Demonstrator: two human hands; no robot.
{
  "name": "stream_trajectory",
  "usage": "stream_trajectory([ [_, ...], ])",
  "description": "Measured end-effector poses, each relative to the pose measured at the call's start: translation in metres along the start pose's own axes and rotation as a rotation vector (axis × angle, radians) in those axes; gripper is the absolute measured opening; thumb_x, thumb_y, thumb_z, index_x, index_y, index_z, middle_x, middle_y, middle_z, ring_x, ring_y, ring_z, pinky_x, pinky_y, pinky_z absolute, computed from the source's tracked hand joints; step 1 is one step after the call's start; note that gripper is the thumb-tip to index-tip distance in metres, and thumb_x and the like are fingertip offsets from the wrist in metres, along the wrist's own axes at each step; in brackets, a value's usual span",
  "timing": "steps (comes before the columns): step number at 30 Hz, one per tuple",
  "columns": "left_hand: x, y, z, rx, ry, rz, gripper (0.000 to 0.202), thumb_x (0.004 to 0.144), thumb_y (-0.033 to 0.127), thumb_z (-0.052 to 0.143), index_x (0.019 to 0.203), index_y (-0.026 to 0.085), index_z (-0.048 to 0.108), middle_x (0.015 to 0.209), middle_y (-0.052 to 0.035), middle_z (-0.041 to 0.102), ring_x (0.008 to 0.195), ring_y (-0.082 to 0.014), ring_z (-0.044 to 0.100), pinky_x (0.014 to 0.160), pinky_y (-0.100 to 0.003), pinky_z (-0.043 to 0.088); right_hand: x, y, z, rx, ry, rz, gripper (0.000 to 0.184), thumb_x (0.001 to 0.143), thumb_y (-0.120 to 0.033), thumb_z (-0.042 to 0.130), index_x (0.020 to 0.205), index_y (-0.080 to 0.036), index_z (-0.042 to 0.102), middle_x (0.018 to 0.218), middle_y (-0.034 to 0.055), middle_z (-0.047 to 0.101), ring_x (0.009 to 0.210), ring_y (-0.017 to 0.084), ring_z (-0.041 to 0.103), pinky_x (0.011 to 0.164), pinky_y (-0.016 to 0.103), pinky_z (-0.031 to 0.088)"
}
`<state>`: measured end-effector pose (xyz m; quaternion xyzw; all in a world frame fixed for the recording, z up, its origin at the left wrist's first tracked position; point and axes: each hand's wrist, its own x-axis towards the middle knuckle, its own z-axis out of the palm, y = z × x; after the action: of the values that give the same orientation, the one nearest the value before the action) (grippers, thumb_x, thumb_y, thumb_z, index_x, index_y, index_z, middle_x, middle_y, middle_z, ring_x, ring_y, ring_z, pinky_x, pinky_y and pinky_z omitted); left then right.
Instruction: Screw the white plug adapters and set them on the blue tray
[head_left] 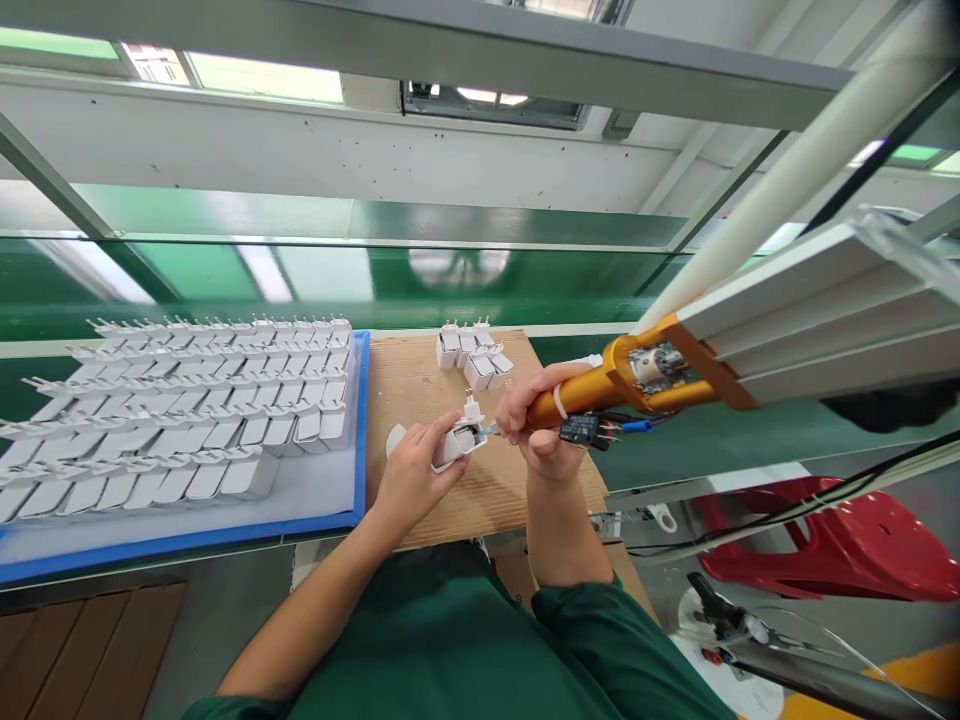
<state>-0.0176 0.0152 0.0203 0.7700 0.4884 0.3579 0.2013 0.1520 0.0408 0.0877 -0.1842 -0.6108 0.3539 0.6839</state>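
My left hand (414,478) is closed around a white plug adapter (466,440), whose open side and inner parts face right. Its two pins (470,398) point away from me. My right hand (546,420) grips the front end of an orange-bodied electric screwdriver (581,392) that slants down from the upper right. The thin bit (491,430) reaches the adapter's open side; whether it touches a screw is too small to tell. A small black switch (585,431) with wires hangs under the screwdriver. Some of the adapter is hidden behind my left fingers.
At left, a blue-edged tray (361,430) bears rows of white plug adapters (247,430). Several more adapters (469,350) stand at the back of the cardboard sheet (420,375). A grey metal profile (817,310) runs off right, above a red stool (862,540).
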Motion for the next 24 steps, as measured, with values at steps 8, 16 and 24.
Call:
stream_trajectory([
  [8,-0.0002,-0.0001,-0.0018,-0.009,-0.012,-0.019,0.047,0.089,0.026,0.069,0.135,0.024,0.057,0.12,-0.0051,0.075,0.097,-0.0236,0.066,0.088,-0.035,0.052,0.001,-0.001,0.004,-0.005,0.005,0.001,0.046,0.076,-0.061,0.078,0.101,-0.033,0.051,0.059,-0.0102,0.054,0.038,0.01,0.041,0.038,0.026,0.041],
  [16,-0.0006,-0.0003,-0.0008,-0.013,-0.009,-0.018,0.047,0.089,0.026,0.069,0.134,0.023,0.058,0.119,-0.0054,0.075,0.094,-0.0231,0.066,0.086,-0.035,0.052,0.0005,-0.0013,0.0057,0.041,-0.012,-0.032,0.043,0.08,-0.056,0.077,0.104,-0.03,0.052,0.06,-0.009,0.055,0.039,0.009,0.042,0.038,0.024,0.042],
  [24,-0.0005,-0.0008,-0.0013,-0.018,-0.015,-0.025,0.047,0.089,0.028,0.069,0.134,0.024,0.058,0.12,-0.0054,0.075,0.095,-0.0233,0.067,0.087,-0.035,0.052,0.0012,-0.0019,0.0073,0.04,-0.011,-0.049,0.041,0.08,-0.055,0.077,0.103,-0.031,0.053,0.059,-0.0094,0.055,0.038,0.009,0.041,0.036,0.024,0.041],
])
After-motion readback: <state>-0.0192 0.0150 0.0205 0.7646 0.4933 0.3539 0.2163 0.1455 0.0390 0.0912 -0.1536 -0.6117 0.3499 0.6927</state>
